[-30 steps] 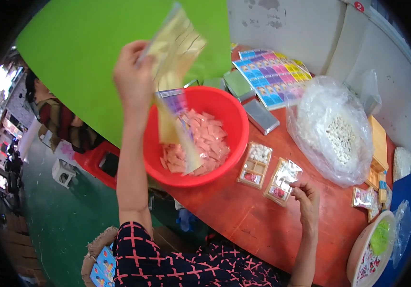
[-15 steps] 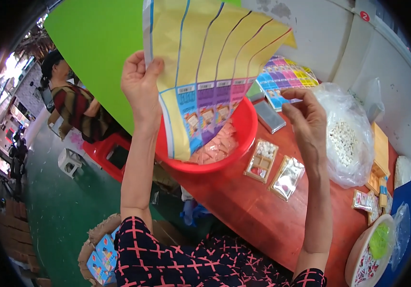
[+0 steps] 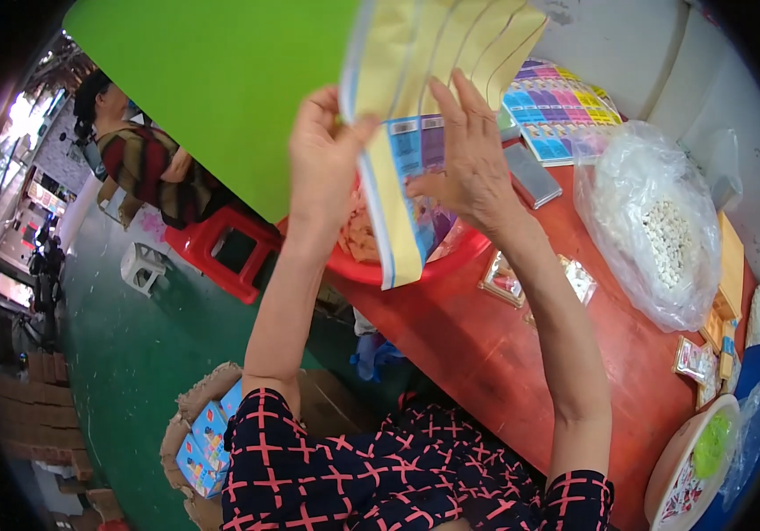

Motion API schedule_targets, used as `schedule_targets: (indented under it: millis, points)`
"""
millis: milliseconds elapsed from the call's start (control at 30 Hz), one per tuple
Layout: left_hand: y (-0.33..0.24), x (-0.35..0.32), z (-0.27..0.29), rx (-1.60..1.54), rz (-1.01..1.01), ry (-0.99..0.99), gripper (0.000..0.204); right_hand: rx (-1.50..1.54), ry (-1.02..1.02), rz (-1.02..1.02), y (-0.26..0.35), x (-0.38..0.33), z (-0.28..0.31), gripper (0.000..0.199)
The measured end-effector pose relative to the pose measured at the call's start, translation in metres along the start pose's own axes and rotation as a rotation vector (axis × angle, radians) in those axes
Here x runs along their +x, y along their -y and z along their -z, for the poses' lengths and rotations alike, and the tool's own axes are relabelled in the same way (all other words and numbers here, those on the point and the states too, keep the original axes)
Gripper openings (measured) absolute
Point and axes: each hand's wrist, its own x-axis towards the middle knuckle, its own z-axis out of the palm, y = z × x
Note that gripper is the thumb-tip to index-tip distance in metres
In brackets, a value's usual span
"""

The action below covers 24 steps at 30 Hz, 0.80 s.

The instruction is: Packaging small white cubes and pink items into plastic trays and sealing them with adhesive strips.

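My left hand (image 3: 325, 155) and my right hand (image 3: 468, 159) both hold up a large printed sheet (image 3: 424, 80), yellow at the top with blue, purple and yellow panels lower down. The left hand grips its left edge; the right hand's fingers spread flat across its face. The sheet hangs in front of a red plastic basin (image 3: 371, 265) on the red table (image 3: 486, 354), hiding most of the basin and what lies in it.
Small clear packets (image 3: 504, 279) lie beside the basin. A clear bag of white beads (image 3: 663, 230) sits at right, colourful sheets (image 3: 566, 111) at the back, a plate (image 3: 690, 460) at lower right. A green board (image 3: 220, 88), a red stool (image 3: 220, 248), a seated person (image 3: 145, 168) and a box (image 3: 207, 438) lie left.
The sheet has gone from one-handed over the basin to spread out and raised higher. My right hand left the packets on the table and now presses on the sheet.
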Motion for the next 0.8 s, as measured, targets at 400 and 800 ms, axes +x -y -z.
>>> schedule_targets:
  millis: [400, 800]
  points:
    - [0.016, -0.005, 0.055, -0.232, 0.159, -0.175, 0.027, 0.349, -0.032, -0.754, -0.049, -0.047, 0.031, 0.064]
    - [0.023, -0.121, -0.106, -0.682, 0.248, -0.284, 0.039, 0.77, -0.461, -0.946, 0.025, -0.062, 0.116, 0.045]
